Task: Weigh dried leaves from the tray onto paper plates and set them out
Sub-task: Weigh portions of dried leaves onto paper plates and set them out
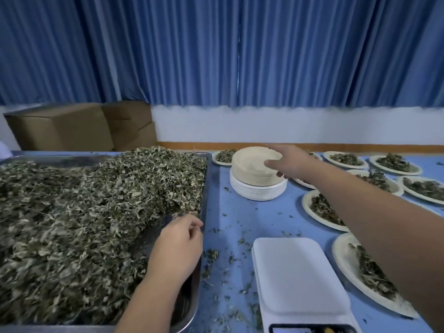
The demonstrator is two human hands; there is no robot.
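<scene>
- Boxes (60, 128) stand against the wall, far beyond the left hand (179, 243) and to its left
- Tray (207, 183) of dried leaves (84, 224): the heap fills it from the left hand's left side out to the far rim
- The left hand sits on the tray's right edge, at the bare corner nearest the person; its fingers are curled in toward the thumb, but whether they pinch any leaves I cannot tell
- Crumbs (211, 254) of leaf lie scattered on the blue table (240, 212) just right of the left hand
- Stack (254, 179) of bare paper plates, tan ones over white ones, lies directly under the right hand (288, 162)
- Scale (295, 272), white with a bare platform, is between the two forearms, nearer the person than either hand
- The right hand reaches over the stack's right side, thumb across the top plate and fingers at its rim; it is blurred, so a grasp on the plate cannot be told
- Filled plates (307, 204), each with a small pile of leaves, lie beyond and right of the right hand and under that forearm; one more shows just left of the stack
</scene>
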